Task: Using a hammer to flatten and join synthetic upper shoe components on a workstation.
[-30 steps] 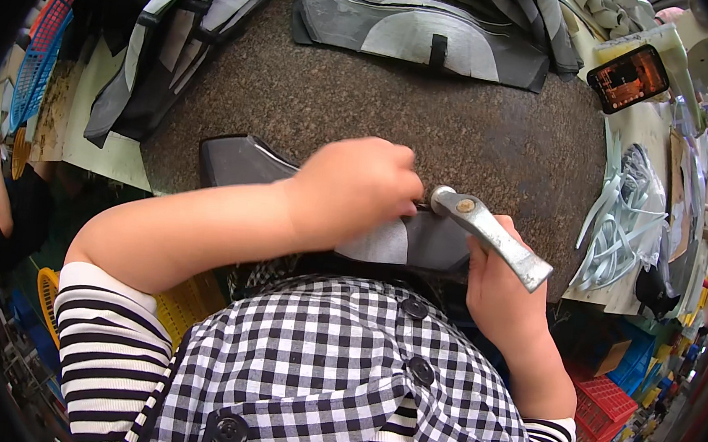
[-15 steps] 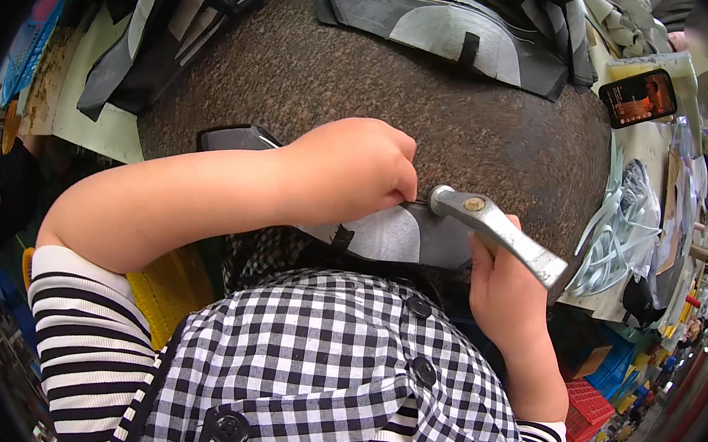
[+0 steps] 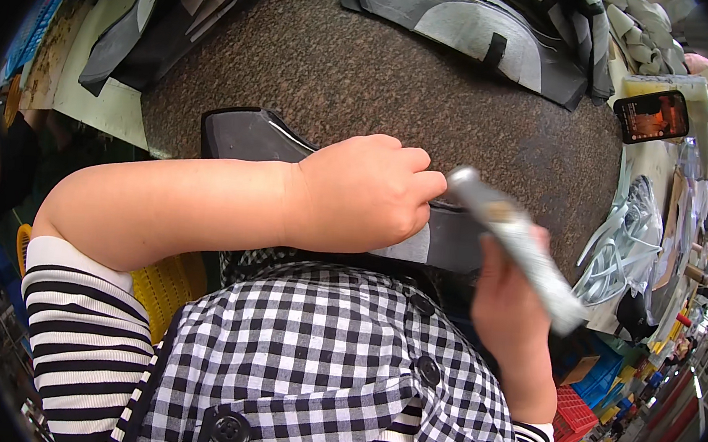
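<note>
On the speckled brown worktop (image 3: 300, 65), a stack of grey panels (image 3: 403, 2) is seen at the far side, the uppermost marked with a pale patch (image 3: 459, 32). At the near edge a grey piece (image 3: 458, 238) is laid, partly covered by the left forearm (image 3: 195, 207). Work on it is judged to be under way; what is done and what is left cannot be told (nor is it shown whether the stacked panels are finished). The left hand (image 3: 373, 193) is curled over the piece, its fingertips mostly hidden, so whether anything is pinched cannot be told. The right hand (image 3: 512, 294) is closed on a hammer (image 3: 517, 242), whose blurred head is held near the left hand.
</note>
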Available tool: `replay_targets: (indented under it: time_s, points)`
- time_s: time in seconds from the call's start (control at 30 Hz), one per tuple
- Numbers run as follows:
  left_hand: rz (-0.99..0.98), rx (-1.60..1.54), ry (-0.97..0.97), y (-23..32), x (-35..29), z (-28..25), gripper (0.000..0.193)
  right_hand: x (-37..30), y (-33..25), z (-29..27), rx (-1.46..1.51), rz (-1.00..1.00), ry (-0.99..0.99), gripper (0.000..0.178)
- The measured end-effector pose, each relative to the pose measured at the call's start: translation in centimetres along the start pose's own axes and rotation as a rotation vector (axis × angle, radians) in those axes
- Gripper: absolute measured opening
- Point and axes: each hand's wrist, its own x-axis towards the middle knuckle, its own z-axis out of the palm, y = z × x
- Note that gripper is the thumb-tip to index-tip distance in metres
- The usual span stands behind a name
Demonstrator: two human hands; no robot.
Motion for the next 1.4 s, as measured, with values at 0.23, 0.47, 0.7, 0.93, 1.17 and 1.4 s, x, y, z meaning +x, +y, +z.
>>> replay_targets:
  time_s: [0.23,0.47,0.7,0.93,1.17,1.4]
  points:
    - [-0.168,-0.192,0.02,0.0,1.4,0.6,0.01,-0.5,0.7,-1.1,0.062,0.245,-0.193,0.02]
    - [-0.224,-0.278,0.079,0.9,7.4,4.2,0.008,-3.2,2.9,-3.0,-0.184,0.278,-0.14,0.015]
    - [-0.33,-0.43,-0.055,-0.1,6.9,2.4,0.017,-3.8,3.4,-2.5,-0.062,0.388,-0.043,0.014]
    - [0.048,0.034,0.001,1.7,6.2,2.4,0.029,-3.5,3.7,-2.7,0.062,0.401,0.067,0.016]
    - [-0.023,-0.064,0.008,0.7,6.6,1.8,0.02,-3.2,3.4,-2.4,0.034,0.269,-0.013,0.015]
    - [-0.157,-0.227,-0.067,-0.4,5.8,1.8,0.011,-2.1,2.7,-2.5,0.015,0.338,-0.08,0.009]
